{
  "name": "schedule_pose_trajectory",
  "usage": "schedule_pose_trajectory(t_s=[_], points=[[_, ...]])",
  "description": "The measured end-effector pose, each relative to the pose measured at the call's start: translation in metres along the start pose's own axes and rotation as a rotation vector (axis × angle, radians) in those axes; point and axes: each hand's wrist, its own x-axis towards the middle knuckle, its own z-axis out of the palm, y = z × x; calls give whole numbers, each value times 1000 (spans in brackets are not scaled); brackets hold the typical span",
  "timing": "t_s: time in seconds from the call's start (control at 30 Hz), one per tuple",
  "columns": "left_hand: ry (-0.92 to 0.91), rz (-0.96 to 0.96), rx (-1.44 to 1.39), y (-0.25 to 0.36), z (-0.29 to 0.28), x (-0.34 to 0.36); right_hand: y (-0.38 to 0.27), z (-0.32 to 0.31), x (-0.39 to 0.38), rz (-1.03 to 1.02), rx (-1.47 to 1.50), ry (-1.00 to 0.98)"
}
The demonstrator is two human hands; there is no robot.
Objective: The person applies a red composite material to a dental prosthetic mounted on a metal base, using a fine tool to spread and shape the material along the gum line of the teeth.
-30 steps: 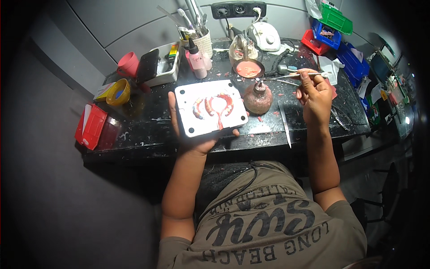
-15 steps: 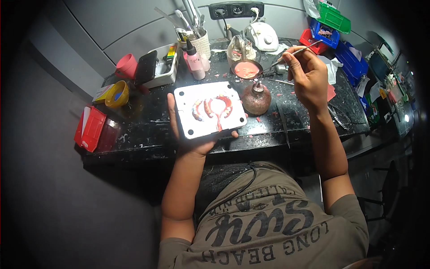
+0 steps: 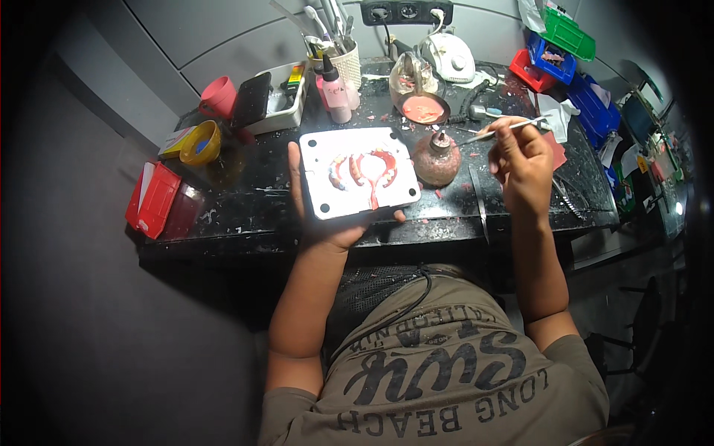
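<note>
Leftmost, a red box (image 3: 158, 201) lay on the table (image 3: 249, 208), with a yellow bowl (image 3: 199, 145) farther off. Your left hand (image 3: 338, 236) gripped the white block (image 3: 394, 197) from below, digits spread around its sides, above the table's near edge. Just right of it stood a round bottle (image 3: 437, 163), with a pan (image 3: 445, 115) farther away. Right of a knife (image 3: 478, 196), your right hand (image 3: 526, 163) pinched a thin tool (image 3: 480, 137) between thumb and fingers, tip pointing left.

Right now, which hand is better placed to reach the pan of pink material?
Likely the right hand: it holds a slim tool near the pan. The left hand is occupied supporting the white block.
</note>
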Motion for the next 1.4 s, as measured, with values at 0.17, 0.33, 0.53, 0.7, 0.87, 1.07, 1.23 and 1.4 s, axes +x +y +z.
schedule_pose_trajectory(t_s=[0.17, 0.33, 0.53, 0.7, 0.87, 1.07, 1.23, 1.4], points=[[30, 14, 23, -1, -1, 0, -15, 29, -28, -62, 56, -169], [179, 90, 57, -4, 8, -3, -20, 47, -37, -190, 28, -290], [245, 152, 8, -7, 15, -2, -19, 52, -36, -276, -101, -326], [197, 124, -6, -4, 10, -4, -19, 54, -36, -360, -130, -305], [204, 133, -24, -5, 9, -2, -27, 55, -33, -525, -304, -361], [59, 23, -99, -2, 5, -4, -27, 57, -31, -711, -387, -384], [74, 46, -129, -4, 7, -3, -32, 59, -34, -712, -414, -384], [71, 44, -47, -3, 7, -2, -38, 46, -23, -547, -259, -396]])
